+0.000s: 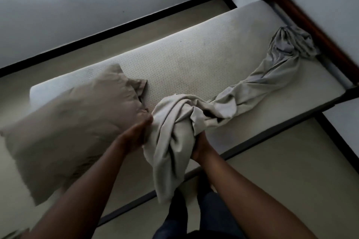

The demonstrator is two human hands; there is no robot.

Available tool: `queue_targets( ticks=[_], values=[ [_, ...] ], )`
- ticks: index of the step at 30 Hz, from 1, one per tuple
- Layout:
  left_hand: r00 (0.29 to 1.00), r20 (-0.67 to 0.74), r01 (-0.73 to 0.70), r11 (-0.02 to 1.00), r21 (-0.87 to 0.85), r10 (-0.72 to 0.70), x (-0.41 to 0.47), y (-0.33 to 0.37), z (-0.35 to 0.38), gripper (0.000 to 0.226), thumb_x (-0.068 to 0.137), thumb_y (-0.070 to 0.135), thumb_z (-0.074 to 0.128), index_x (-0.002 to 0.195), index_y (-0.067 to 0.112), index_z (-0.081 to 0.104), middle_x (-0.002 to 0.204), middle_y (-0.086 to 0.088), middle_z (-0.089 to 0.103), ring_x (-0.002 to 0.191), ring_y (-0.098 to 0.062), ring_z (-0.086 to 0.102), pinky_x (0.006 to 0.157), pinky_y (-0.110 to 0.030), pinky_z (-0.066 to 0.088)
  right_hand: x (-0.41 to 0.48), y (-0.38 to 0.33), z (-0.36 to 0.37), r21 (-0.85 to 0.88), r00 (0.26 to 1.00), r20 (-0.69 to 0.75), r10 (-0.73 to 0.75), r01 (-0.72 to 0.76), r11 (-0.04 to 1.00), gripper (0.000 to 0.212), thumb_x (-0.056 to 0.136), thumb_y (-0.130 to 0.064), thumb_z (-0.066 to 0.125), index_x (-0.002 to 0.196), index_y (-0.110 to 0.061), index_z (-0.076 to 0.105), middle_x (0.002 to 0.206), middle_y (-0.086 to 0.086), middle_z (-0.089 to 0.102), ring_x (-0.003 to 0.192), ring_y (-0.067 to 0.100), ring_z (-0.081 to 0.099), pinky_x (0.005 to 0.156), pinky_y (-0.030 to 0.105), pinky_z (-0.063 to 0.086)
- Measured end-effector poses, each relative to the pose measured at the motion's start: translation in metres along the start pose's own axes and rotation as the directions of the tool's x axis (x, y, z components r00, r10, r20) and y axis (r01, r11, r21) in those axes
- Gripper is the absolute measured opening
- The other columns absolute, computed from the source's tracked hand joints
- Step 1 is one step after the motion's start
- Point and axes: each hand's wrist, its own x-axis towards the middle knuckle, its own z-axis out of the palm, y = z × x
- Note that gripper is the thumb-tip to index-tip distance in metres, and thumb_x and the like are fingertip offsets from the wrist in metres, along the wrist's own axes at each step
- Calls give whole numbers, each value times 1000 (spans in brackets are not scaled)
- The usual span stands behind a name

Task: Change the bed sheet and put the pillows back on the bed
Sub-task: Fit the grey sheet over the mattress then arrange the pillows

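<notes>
Both hands meet the bunched sheet (174, 122) at the mattress (194, 54) near edge: right hand (200, 147) clenches its folds; left hand (136, 134) lies against it beside the pillow (73, 122), grip unclear. Best to gather the tail from the far corner steadily, sparing the pillow.

Bare left hand (136, 135) and right hand (201, 147), forearms uncovered down to the picture's lower edge. Dark blue trousers (213, 217), denim-like, on both legs. Dark at the feet; too dim to tell more.
</notes>
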Motion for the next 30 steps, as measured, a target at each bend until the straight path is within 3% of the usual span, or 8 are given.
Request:
queue_targets(
  ticks=[7,9,11,14,17,20,24,30],
  values=[
    [993,-116,79,839,539,-19,-19,-96,-60,81,55,48,92,126,19,65,118,1,72,113,-15,67,101,-41,54,28,35,-13,-434,967,-247,-67,-48,899,34,101,-29,46,117,-7,67,93,6,68,81,20,64,75,34,54],
    [978,-206,195,484,853,-31,-23,-103,-94,76,57,63,78,116,17,67,111,-1,71,105,-21,68,85,-34,56,35,51,-22,-465,953,-299,45,-186,865,22,97,-25,47,90,-13,64,88,6,64,79,21,64,73,35,54],
    [951,-303,300,54,952,62,-34,-109,-126,57,74,57,69,115,19,63,113,-7,69,105,-29,68,80,-33,52,38,71,-28,-567,944,-299,143,-296,769,20,102,-26,44,100,-14,60,98,8,65,84,25,65,76,41,55],
    [914,-268,334,-188,924,306,-45,-128,-165,43,85,43,56,118,17,61,108,-9,71,100,-31,69,82,-35,54,46,96,-18,-765,934,-316,166,-354,538,17,105,-26,47,114,-14,54,102,8,64,85,26,62,74,39,51],
    [897,-407,442,-370,817,173,-53,-154,-182,55,87,40,63,134,15,50,122,-8,68,111,-27,65,95,-35,47,50,104,4,-908,953,-291,85,-303,288,13,100,-26,57,105,-14,61,99,10,64,88,26,60,77,40,53],
    [857,-515,473,-367,801,-17,-51,-172,-175,66,91,48,60,145,15,42,142,-11,55,128,-32,53,108,-45,39,50,99,24,-985,986,-168,13,-168,48,24,94,-25,59,103,-4,67,96,13,66,84,24,60,69,36,52],
    [941,-329,307,-212,928,-74,-39,-163,-131,49,95,43,54,136,17,53,137,-10,57,124,-30,56,105,-43,46,39,83,39,-981,993,-38,-110,-58,-183,29,93,-24,57,109,-3,68,104,11,70,96,28,65,87,42,55],
    [994,-98,105,-131,986,56,-22,-123,-45,44,97,41,53,132,15,51,134,-13,58,122,-31,56,95,-39,47,2,45,25,-959,986,-25,-164,-71,-276,21,93,-24,57,101,-6,64,100,12,68,98,32,65,85,44,53]
  ],
)
